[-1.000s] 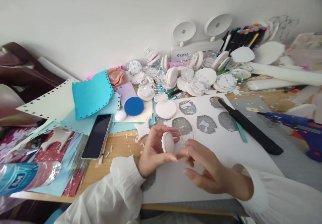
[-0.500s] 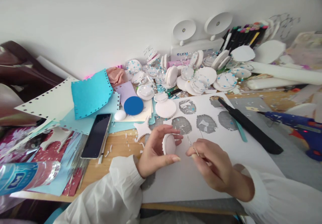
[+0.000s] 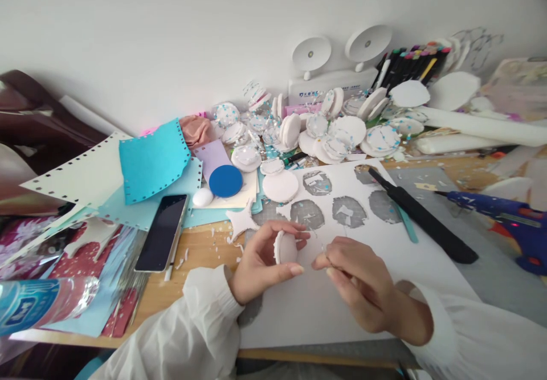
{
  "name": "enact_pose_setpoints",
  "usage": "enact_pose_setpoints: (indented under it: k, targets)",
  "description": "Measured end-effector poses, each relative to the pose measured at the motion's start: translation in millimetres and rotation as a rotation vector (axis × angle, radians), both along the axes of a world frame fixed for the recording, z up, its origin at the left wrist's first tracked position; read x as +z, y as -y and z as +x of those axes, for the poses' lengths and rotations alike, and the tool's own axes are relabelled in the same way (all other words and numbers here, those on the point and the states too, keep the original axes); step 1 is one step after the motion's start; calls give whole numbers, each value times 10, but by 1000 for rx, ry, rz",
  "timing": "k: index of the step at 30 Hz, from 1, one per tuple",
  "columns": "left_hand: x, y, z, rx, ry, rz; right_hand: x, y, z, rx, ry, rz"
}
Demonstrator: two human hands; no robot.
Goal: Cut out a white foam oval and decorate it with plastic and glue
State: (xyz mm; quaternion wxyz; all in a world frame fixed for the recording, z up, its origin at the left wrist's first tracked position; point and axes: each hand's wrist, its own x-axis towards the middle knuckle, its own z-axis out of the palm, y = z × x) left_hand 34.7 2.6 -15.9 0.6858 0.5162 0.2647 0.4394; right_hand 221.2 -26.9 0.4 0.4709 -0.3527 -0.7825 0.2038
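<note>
My left hand (image 3: 260, 260) holds a round white padded disc (image 3: 287, 248) with a scalloped edge, tilted on its side between thumb and fingers. To its right, my right hand (image 3: 361, 280) is closed in a pinch on a thin silvery wire (image 3: 323, 248), of which only a faint stretch shows; the rest is blurred or hidden by the fingers. The two hands are a small gap apart above a large white sheet (image 3: 294, 323) with several ragged round holes cut in it. Just beyond the left hand lie a white star-shaped offcut (image 3: 243, 219) and a flat white disc (image 3: 280, 186).
A phone (image 3: 161, 233) and a water bottle (image 3: 47, 301) lie to the left. On the right are a black-handled cutter (image 3: 427, 220) and a blue glue gun (image 3: 487, 206). White discs with blue-dotted wire (image 3: 382, 139) are heaped along the wall before a two-headed lamp (image 3: 333, 81).
The wire between my hands, plainly seen before, is now mostly out of sight. My right hand has shifted slightly left; the left hand still grips the disc. The view has shifted a little.
</note>
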Motion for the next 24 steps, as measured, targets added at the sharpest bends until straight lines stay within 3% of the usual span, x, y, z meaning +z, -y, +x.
enact_pose_setpoints:
  k: [9, 24]
  targets:
    - [-34, 29, 24, -54, 139, -279, -16, 4, -25, 45, 240, 274]
    - [2, 29, 34, -171, 162, -399, -99, 12, -13, 54, 399, 420]
